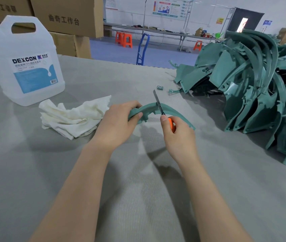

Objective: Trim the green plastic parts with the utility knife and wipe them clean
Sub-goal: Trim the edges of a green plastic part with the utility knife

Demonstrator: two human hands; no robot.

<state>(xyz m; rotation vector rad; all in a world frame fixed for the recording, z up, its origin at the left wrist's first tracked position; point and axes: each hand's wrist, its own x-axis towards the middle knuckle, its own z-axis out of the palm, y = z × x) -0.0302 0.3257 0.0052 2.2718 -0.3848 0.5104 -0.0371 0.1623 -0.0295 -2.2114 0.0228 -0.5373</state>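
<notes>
My left hand (119,121) grips the left end of a curved green plastic part (149,109), held above the grey table. My right hand (177,131) holds an orange utility knife (171,124). Its long blade (158,102) points up and away and lies across the top edge of the arc near its middle. The part's right end runs down behind my right hand. A crumpled white cloth (72,116) lies on the table just left of my left hand.
A big heap of green plastic parts (253,88) fills the right side. A clear DEXCON jug (28,63) stands at the back left before cardboard boxes (65,16). A small grey piece (160,87) and a green offcut (174,91) lie beyond the knife.
</notes>
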